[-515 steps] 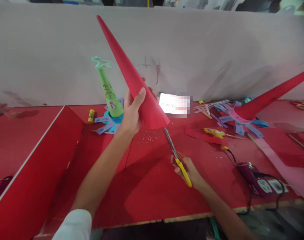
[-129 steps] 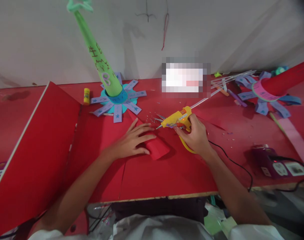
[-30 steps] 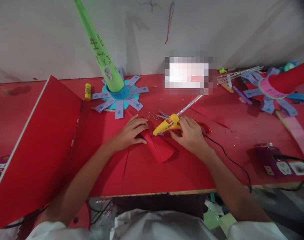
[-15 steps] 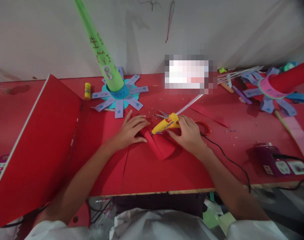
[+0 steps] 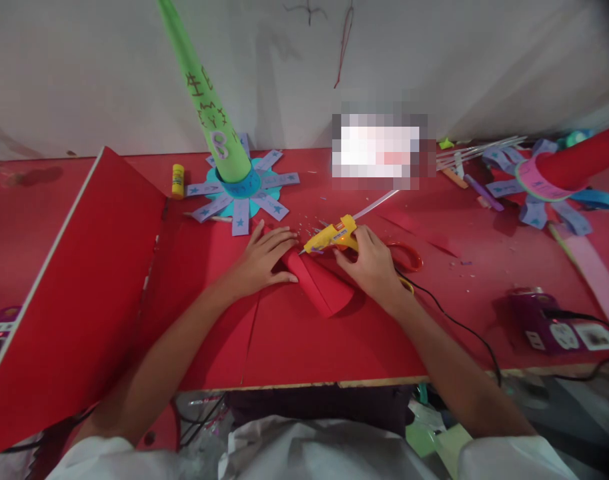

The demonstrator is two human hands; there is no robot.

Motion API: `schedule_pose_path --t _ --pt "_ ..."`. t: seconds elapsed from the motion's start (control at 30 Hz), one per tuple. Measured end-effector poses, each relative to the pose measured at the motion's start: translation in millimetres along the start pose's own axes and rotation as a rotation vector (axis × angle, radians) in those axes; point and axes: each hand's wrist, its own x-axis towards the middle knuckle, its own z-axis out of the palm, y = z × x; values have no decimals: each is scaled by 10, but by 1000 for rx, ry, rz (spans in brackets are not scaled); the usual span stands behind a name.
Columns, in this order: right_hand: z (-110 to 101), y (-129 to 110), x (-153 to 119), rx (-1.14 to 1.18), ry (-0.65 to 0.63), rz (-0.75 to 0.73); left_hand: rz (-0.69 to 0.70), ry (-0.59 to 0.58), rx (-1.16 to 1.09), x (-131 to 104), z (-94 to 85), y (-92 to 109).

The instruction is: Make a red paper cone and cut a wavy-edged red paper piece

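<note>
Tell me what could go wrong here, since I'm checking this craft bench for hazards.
The glue gun nozzle points toward the left hand, whose fingertips press the red paper cone close to it; hot glue could burn them. The right hand works above the gun's black cord, which trails across the table to the purple power strip; a snag could jerk the gun.

2 bare forearms, short white sleeves, possibly a white shirt (image 5: 304, 453)
</note>
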Motion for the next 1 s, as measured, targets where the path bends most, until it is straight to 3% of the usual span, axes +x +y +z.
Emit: schedule_pose_path --t 1.0 --pt "-90 112 -16 62 -52 -90 -21 -35 39 3 -40 36"
